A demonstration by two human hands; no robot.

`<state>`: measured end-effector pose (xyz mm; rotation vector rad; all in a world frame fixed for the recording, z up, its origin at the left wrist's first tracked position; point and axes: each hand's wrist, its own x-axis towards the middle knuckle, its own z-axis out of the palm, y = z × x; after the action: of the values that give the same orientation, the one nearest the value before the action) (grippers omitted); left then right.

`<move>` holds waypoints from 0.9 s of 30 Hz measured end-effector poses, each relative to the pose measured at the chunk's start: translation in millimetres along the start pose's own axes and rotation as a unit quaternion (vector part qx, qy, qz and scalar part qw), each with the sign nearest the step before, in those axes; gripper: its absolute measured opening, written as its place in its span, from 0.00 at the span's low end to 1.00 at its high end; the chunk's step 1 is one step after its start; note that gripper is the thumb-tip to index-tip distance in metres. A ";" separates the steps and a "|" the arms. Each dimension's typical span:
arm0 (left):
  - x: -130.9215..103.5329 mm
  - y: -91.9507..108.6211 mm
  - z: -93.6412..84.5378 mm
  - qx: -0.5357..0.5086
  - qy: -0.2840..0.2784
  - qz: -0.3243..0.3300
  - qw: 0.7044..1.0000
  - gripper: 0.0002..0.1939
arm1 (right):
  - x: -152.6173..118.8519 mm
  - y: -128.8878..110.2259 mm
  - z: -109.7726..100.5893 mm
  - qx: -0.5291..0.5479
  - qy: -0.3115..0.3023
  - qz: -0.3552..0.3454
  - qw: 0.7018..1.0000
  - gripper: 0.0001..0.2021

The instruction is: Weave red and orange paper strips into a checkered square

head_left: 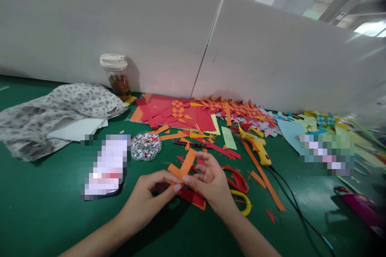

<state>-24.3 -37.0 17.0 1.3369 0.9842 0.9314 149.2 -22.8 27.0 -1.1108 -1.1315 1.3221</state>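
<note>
Between my two hands is an orange paper strip (187, 162), bent so that one arm points up to the right and a shorter one to the upper left. My left hand (153, 192) pinches it near the fold with thumb and forefinger. On the other side, my right hand (208, 176) grips it with the thumb at the fold and the fingers behind. Below my fingers lies a red and orange paper piece (193, 197); I cannot tell whether it is joined to the strip. Scissors (247, 204) with red and yellow handles lie beside my right hand, their blades hidden.
A yellow glue gun (256, 144) with a black cord lies to the right. Ahead are a round case of googly eyes (146, 145), red paper sheets (153, 106) and woven paper fish (238, 108). A lidded cup (119, 78) and patterned cloth (69, 104) are at the left.
</note>
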 end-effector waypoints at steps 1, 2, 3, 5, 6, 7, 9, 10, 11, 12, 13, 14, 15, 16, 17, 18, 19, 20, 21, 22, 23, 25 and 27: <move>-0.3 0.0 0.4 0.010 -0.004 0.002 1.000 0.06 | -0.8 0.6 2.3 0.013 -0.002 0.005 1.000 0.27; -0.6 0.2 0.7 0.018 -0.007 0.003 1.000 0.07 | -1.5 1.1 4.2 0.022 -0.002 0.005 1.000 0.27; -0.6 0.5 0.8 0.027 -0.009 0.005 1.000 0.07 | -2.0 1.4 5.7 0.028 -0.001 0.004 1.000 0.27; -0.2 1.0 0.8 0.047 -0.009 0.009 0.999 0.07 | -2.3 1.6 7.0 0.033 0.009 0.003 0.999 0.25; 0.2 1.1 0.7 0.055 -0.007 0.011 0.998 0.07 | -1.8 1.5 6.8 0.033 0.020 0.005 0.999 0.24; 0.5 1.0 0.6 0.062 -0.005 0.013 0.998 0.07 | -0.9 1.2 5.9 0.031 0.034 0.008 0.999 0.23; 0.7 0.5 0.1 0.068 0.007 0.018 0.997 0.07 | 2.4 0.3 1.8 0.028 0.072 0.007 0.997 0.22; 0.6 0.2 -0.1 0.069 0.014 0.020 0.997 0.07 | 4.7 -0.3 -1.3 0.030 0.097 0.001 0.995 0.21; 0.3 0.1 -0.3 0.070 0.020 0.022 0.997 0.07 | 7.2 -1.0 -5.0 0.033 0.126 -0.009 0.991 0.21; 0.0 0.2 -0.4 0.072 0.023 0.023 0.997 0.07 | 9.7 -1.9 -8.9 0.039 0.156 -0.023 0.987 0.19; -0.3 0.6 -0.5 0.073 0.025 0.024 0.997 0.07 | 12.2 -2.8 -12.8 0.047 0.186 -0.036 0.981 0.18; -0.5 1.1 -0.4 0.074 0.024 0.026 0.997 0.07 | 14.4 -3.7 -16.1 0.055 0.209 -0.046 0.975 0.15; -0.6 1.7 -0.3 0.075 0.021 0.027 0.997 0.07 | 16.2 -4.5 -18.6 0.065 0.217 -0.051 0.973 0.14; -0.5 2.3 -0.2 0.077 0.016 0.029 0.996 0.07 | 17.4 -5.3 -20.1 0.071 0.214 -0.049 0.973 0.13; -0.4 2.9 0.0 0.080 0.012 0.031 0.996 0.07 | 17.9 -5.9 -20.4 0.074 0.201 -0.036 0.976 0.14; -0.2 3.2 0.2 0.083 0.007 0.033 0.996 0.07 | 17.9 -6.2 -19.7 0.073 0.180 -0.016 0.981 0.15; 0.0 3.2 0.4 0.087 0.001 0.033 0.996 0.07 | 17.4 -6.4 -18.4 0.070 0.154 0.009 0.986 0.16; 0.1 3.0 0.6 0.088 -0.007 0.033 0.996 0.07 | 16.4 -6.5 -16.7 0.064 0.129 0.031 0.989 0.18; 0.1 2.4 0.9 0.087 -0.014 0.031 0.996 0.07 | 15.3 -6.4 -15.0 0.058 0.109 0.046 0.991 0.19; 0.1 1.5 1.3 0.083 -0.020 0.027 0.996 0.06 | 14.1 -6.2 -13.6 0.052 0.097 0.051 0.993 0.20; 0.1 0.6 1.6 0.075 -0.023 0.021 0.997 0.06 | 13.0 -6.1 -12.7 0.048 0.093 0.046 0.993 0.20; 0.7 -1.0 2.2 0.048 -0.013 0.005 0.999 0.04 | 11.5 -6.1 -12.5 0.048 0.107 0.022 0.993 0.18; 2.3 -1.4 1.9 0.006 0.021 -0.012 1.000 0.06 | 11.1 -6.4 -13.6 0.059 0.127 0.007 0.990 0.17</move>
<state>-21.8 -35.4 15.5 1.3188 1.0372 0.9402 163.0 -10.9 31.3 -1.1643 -0.8499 1.2024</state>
